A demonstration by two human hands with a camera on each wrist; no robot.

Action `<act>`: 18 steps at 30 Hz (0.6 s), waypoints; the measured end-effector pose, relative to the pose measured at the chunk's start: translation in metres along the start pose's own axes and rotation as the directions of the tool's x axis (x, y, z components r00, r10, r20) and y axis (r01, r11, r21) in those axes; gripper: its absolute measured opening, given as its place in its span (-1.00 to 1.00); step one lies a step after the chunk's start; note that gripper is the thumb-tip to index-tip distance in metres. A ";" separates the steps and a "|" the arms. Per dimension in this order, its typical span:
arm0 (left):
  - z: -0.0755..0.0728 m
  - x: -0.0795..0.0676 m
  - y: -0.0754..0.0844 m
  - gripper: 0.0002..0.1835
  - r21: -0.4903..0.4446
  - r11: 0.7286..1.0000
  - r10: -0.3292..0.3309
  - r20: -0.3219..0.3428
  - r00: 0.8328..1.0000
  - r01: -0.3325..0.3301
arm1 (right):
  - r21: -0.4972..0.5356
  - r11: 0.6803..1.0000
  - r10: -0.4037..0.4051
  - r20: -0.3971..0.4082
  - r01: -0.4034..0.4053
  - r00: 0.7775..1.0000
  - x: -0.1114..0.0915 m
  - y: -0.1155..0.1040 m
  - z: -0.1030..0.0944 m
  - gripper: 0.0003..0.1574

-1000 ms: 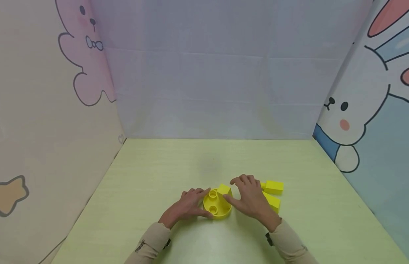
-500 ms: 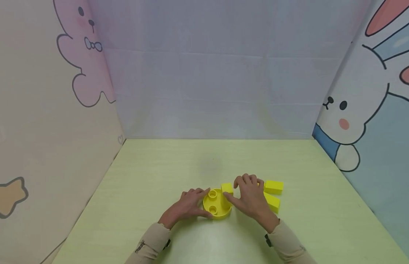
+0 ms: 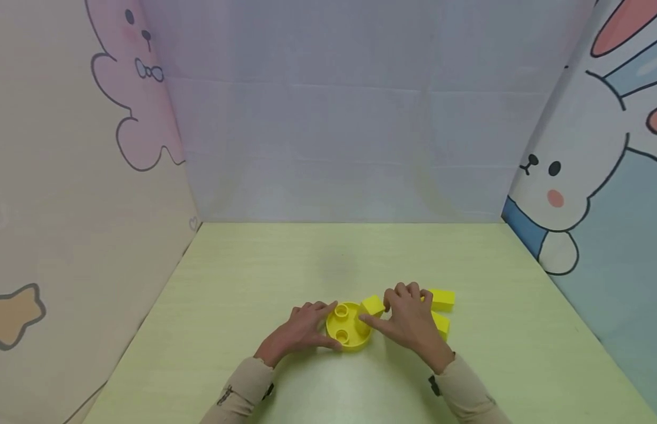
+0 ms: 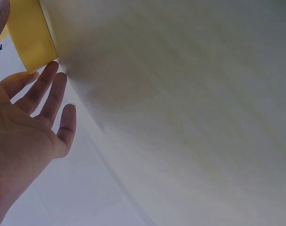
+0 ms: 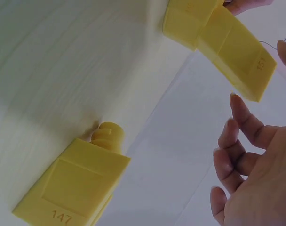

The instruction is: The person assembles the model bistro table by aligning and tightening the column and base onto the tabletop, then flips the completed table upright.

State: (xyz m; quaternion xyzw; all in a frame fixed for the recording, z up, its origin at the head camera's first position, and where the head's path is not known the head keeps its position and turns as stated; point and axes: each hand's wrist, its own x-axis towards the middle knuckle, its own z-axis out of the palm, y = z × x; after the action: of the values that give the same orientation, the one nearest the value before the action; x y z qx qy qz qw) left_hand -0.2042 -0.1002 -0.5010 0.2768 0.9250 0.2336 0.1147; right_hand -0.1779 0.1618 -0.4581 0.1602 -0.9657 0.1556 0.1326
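Observation:
A round yellow base lies on the table, with two open round sockets on its left half. My left hand grips its rim, thumb at the near side and fingertips at the far side. Above the base's right side, a yellow block marked 151 stands out at an angle. My right hand holds that block by thumb and index finger; the other fingers are loosely bent. Seen by the right wrist camera, the block meets the base, and its joint is hidden. The left wrist view shows the base's side wall.
Two more yellow blocks lie right of my right hand: a farther one and a nearer one, both partly covered. A loose block marked 147 shows a threaded peg. Fabric walls with cartoon drawings enclose the table.
The block in my right hand has turned and its top has shifted right, my right fingers moving right with it. The left hand and the base stay almost in place.

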 end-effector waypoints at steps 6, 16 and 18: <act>0.000 0.001 0.000 0.05 0.002 1.000 -0.013 0.003 1.000 0.013 | 0.117 0.990 -0.081 0.013 0.078 0.997 -0.002 0.003 -0.002 -0.38; 0.002 0.002 0.000 0.05 -0.001 1.000 -0.022 0.004 1.000 0.022 | 0.039 0.996 -0.080 -0.026 0.081 0.996 -0.004 0.001 -0.002 -0.39; 0.002 0.002 -0.001 0.06 -0.001 1.000 -0.022 0.003 1.000 0.022 | 0.048 0.995 -0.088 -0.031 0.089 0.996 -0.005 0.001 -0.003 -0.43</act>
State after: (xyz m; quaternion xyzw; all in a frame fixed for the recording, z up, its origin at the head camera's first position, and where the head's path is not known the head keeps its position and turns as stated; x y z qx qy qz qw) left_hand -0.2057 -0.0989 -0.5029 0.2669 0.9277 0.2323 0.1187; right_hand -0.1730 0.1654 -0.4569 0.2038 -0.9515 0.1756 0.1492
